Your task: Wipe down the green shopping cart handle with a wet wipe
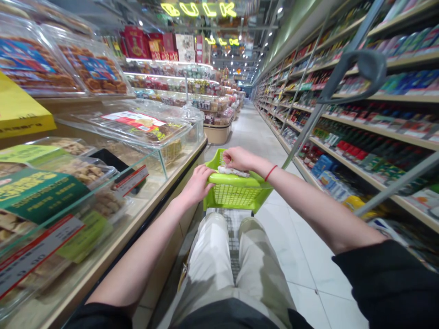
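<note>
While the green cart (228, 197) stands just beneath both hands, its handle (240, 180) runs under the left hand (196, 185) — fingers curled over it; right hand (243, 161), fingers folded, above a crumpled white item (233, 172) — pinch cannot be told.

So it's a single head cam, up above and behind the fingers (205, 172), facing forward and tipped down. Pretty wide view: the forearms (147, 249) run in from low on both sides, and the fingers land close by, around mid-picture. Trousers (212, 256) fill the space below the fingers, the aisle (245, 121) stretches far off beyond them, with a counter (171, 183) to their left and shelves (377, 130) right.
</note>
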`<state>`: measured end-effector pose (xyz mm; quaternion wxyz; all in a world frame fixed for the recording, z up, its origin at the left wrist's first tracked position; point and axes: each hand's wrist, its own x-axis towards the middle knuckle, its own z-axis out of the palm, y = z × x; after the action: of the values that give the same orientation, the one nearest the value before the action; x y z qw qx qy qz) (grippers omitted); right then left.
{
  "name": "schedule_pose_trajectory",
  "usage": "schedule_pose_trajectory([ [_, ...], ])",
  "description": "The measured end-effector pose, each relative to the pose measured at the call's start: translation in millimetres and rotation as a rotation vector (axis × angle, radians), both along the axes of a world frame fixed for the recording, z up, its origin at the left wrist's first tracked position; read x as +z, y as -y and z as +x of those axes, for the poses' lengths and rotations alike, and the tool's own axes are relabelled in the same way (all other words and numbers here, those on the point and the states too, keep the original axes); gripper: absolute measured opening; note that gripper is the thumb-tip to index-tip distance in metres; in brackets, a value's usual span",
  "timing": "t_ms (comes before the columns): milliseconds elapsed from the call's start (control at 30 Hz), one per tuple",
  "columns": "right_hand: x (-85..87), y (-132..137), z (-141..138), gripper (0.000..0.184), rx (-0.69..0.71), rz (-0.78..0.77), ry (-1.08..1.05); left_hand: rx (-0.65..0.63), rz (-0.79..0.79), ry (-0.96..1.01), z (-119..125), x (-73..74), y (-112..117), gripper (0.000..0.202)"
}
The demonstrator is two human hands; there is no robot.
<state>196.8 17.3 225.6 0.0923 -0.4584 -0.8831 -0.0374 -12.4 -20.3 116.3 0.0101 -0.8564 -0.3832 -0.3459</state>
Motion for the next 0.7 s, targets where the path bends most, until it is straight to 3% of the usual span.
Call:
schedule_pose_trajectory([
  [200, 8.1, 17, 28, 0.026, 0.021, -0.108, 0.045, -0.009, 0.010, -0.004, -1, 0.3, 1, 0.033],
  [300, 9.6, 24, 38, 0.026, 0.033, -0.068, 0.090, -0.005, 0.016, 0.000, -1, 0.6, 1, 0.033],
  [433, 1.1, 33, 40, 0.034, 0.211, 0.018, 0.005, -0.004, 0.009, 0.003, -1, 0.8, 1, 0.033],
  [600, -6.1, 48, 38, 0.035, 0.217, -0.075, 0.005, -0.016, 0.007, 0.013, -2, 1.0, 2, 0.034],
  [700, -13.0, 50, 42, 0.042, 0.252, -0.029, -0.003, -0.013, 0.011, 0.015, -2, 0.9, 2, 0.034],
])
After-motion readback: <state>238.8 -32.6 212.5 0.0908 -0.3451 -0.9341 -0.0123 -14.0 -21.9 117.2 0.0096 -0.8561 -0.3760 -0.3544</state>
